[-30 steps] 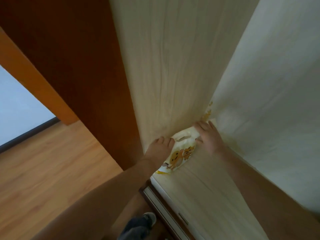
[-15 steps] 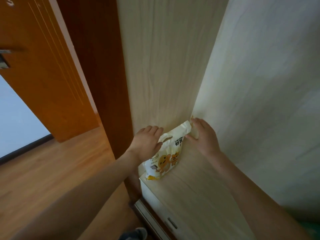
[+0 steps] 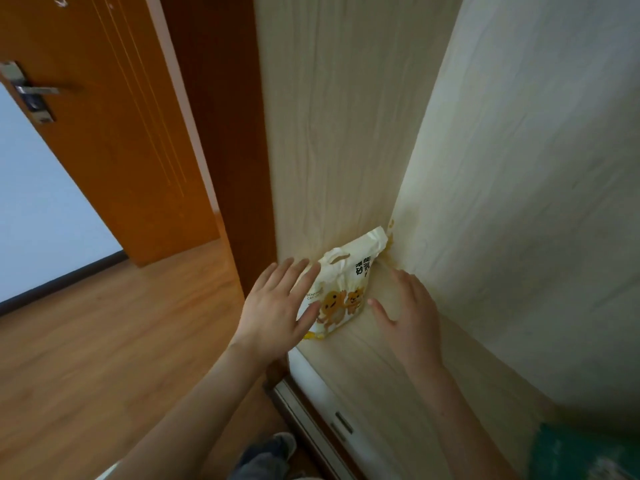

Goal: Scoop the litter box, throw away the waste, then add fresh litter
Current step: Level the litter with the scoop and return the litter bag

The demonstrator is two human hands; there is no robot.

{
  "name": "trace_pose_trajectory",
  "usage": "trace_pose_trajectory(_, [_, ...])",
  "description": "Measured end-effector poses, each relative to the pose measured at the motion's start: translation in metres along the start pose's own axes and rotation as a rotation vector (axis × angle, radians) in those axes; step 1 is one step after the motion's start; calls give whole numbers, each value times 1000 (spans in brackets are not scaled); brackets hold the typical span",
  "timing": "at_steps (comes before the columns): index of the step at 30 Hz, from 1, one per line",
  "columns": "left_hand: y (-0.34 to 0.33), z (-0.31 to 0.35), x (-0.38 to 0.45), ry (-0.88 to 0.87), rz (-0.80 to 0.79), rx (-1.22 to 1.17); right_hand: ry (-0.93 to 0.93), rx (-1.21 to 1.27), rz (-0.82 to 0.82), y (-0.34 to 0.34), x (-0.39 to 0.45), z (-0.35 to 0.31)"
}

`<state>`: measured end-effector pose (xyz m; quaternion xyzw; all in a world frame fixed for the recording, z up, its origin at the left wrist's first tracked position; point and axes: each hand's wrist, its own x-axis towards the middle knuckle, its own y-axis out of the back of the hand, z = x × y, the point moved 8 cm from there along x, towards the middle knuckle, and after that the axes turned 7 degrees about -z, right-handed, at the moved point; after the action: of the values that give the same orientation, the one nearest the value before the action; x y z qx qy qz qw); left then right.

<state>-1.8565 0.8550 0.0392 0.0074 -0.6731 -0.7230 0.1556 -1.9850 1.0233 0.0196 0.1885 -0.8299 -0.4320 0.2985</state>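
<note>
A white and yellow cat litter bag [image 3: 346,282] with cartoon animals and a cut-out handle stands in the back corner of a pale wooden shelf [image 3: 374,368]. My left hand [image 3: 277,306] hovers just left of the bag with fingers spread and straight; whether it touches the bag is unclear. My right hand [image 3: 408,313] is flat and open just right of the bag, above the shelf surface, apart from the bag. No litter box or scoop is in view.
Pale wood panels [image 3: 329,133] wall the shelf at the back and right. A brown door frame [image 3: 221,133] and an open orange door [image 3: 104,133] stand at left above a wooden floor [image 3: 86,358]. A drawer front [image 3: 332,420] lies below the shelf; something green [image 3: 585,455] sits bottom right.
Both hands held the bag's top edge in the corner; now they have let go and drawn back, fingers spread. The bag stands on its own.
</note>
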Motion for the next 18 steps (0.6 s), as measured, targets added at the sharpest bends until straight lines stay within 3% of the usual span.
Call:
trace_pose_trajectory(7, [-28,-33,-80,231,-143,-68,21,179,-181,-55,-45,-42])
trace_pose_trajectory(18, [-9,-145,-187,636,-97,-73,309,238,-470,-141,-42,-186])
